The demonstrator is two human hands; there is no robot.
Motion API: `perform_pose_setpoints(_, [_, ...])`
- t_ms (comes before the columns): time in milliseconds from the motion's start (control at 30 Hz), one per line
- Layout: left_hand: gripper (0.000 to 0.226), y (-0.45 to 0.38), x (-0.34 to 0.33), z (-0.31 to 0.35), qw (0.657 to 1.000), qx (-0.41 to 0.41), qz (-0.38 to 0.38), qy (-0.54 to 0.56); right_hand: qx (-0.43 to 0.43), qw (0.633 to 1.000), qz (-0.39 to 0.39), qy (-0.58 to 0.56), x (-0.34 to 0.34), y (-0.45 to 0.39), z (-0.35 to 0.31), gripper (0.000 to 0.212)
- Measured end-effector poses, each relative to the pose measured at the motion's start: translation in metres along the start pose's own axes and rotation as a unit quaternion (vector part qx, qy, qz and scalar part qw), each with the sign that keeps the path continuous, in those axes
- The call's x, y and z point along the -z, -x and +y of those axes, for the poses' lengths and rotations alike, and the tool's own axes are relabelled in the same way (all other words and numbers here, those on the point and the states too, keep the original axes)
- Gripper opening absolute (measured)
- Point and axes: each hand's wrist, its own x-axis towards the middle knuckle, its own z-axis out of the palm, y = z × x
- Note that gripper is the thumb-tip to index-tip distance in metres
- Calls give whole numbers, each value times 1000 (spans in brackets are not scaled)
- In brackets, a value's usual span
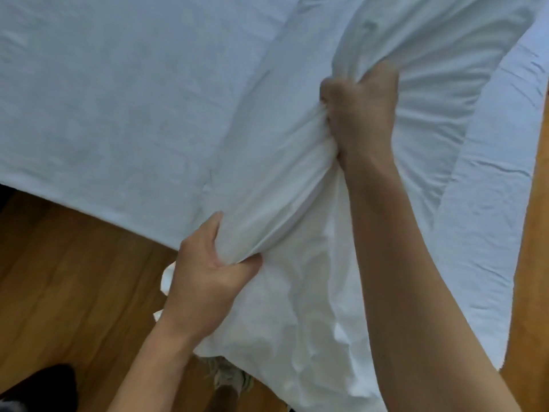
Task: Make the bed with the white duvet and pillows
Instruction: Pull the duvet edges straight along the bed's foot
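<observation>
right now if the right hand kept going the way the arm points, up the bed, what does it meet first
Most likely more of the bunched white duvet it already grips; the right hand is buried in its folds. The flat sheet lies off to the left, though depth is hard to judge.

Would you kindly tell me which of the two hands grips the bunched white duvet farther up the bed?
The right hand: it clutches the duvet well over the mattress, while the left hand holds its gathered edge near the wooden floor.

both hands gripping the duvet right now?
Yes: the left hand holds a bunched fold of the white duvet near the bed's edge, and the right hand grips another bunch farther up.
</observation>
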Motion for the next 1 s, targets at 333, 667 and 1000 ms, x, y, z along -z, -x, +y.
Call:
perform_pose_setpoints(333, [71,-46,55,-152,955,292,24,-53,-2,895,-323,308,-128,69,110,110])
perform_pose_setpoints(667, [61,1,8,-155,848,-129,-2,-514,223,791,-368,435,-81,143,147,60])
perform_pose_setpoints(1000, [51,69,60,-200,867,221,42,-444,419,668,-455,414,-40,264,210,60])
